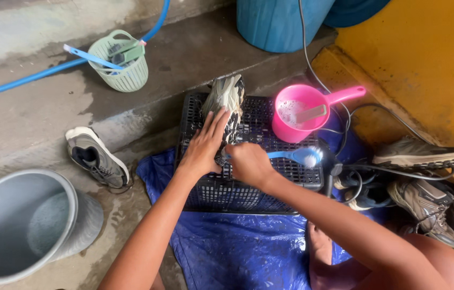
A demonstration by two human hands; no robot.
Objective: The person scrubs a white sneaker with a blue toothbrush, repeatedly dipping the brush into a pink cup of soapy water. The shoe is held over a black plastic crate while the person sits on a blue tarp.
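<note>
**Scrubbing a shoe on the crate**

Scrubbing looks like the step in hand: the left hand (204, 146) lies flat on a grey and black shoe (226, 102), fingers stretched out and close together, pressing rather than gripping. The right hand (249, 162) is closed in a fist around the handle of a blue brush (297, 156), whose foamy white head sticks out to the right, away from the shoe.

The shoe rests on top of an upturned black plastic crate (270, 182), toward its far left corner, with a blue tarp (227, 247) spread beneath. Its long axis runs nearly straight away from the person, tilted slightly right at the far end. Which end is the toe I cannot tell for sure; the far end looks like it.

Judging from this, the next move calls for turning the brush so the bristles meet the shoe, while the flat hand keeps it from sliding on the crate.

Just beside the crate's far right corner stands a pink dipper (297, 115) with soapy water. Another shoe (95, 156) lies on the wet concrete to the left, near a grey bucket (17, 225).
</note>
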